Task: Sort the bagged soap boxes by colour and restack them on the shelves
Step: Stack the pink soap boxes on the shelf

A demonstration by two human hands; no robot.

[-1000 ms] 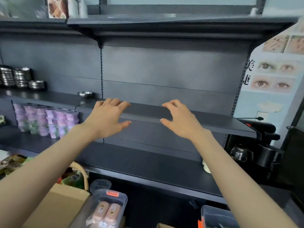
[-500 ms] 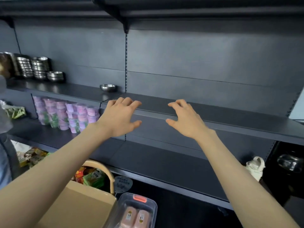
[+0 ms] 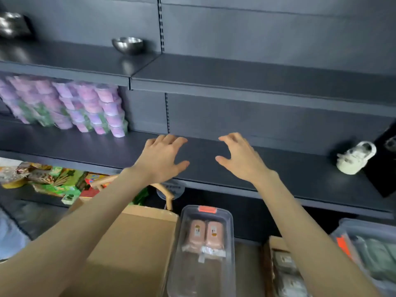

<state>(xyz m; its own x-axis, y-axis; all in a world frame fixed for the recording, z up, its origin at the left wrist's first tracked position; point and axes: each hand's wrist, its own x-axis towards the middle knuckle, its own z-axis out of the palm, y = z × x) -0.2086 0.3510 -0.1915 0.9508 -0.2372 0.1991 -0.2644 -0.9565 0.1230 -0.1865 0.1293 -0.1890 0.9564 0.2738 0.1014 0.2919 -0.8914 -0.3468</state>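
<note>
Left hand [image 3: 162, 159], right hand [image 3: 242, 160]: empty, spread, over shelf [image 3: 300, 174]. Below: bagged soaps [image 3: 205, 234], likely light, stiff, slippery film; grip box sides.

A shop: dark metal retail shelves [image 3: 235, 82] on slotted uprights, stacked purple-lidded tubs [image 3: 70, 106], snack packets [image 3: 53, 179] below, and a clear bin [image 3: 203, 243] of bagged soap.

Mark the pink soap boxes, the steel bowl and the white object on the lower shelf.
pink soap boxes [image 3: 197, 232], head view, left box's top face.
steel bowl [image 3: 128, 48], head view, outer side wall.
white object [image 3: 354, 158], head view, its middle.
</note>
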